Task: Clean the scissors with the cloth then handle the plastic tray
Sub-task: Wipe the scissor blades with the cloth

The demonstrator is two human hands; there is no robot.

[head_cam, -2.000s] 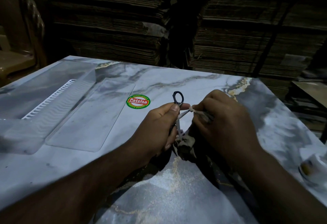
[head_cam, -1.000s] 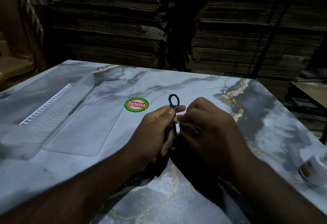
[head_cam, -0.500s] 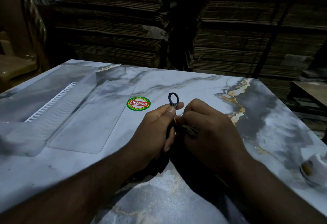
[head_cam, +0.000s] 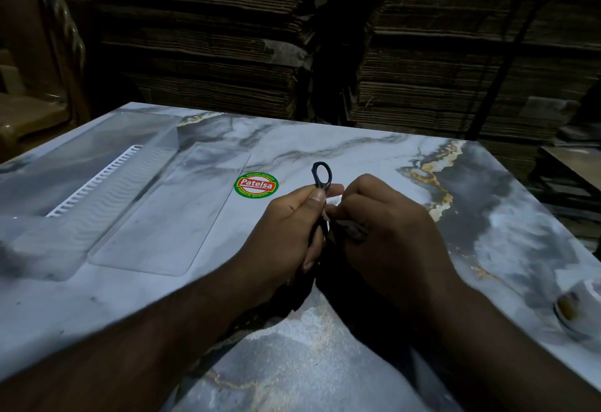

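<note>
In the middle of the frame the left hand pinches the scissors while the right hand squeezes the cloth on the blades, and a slip could cut a finger.

A marble-patterned table fills the lower frame, a round green-and-red "Patelsa" sticker near its centre. Stacks of flattened cardboard rise across the top. A brown plastic chair stands upper left; a blurred white roll sits at lower right.

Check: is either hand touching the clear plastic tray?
No. Both the left hand and right hand are on the scissors; the tray lies apart.
</note>
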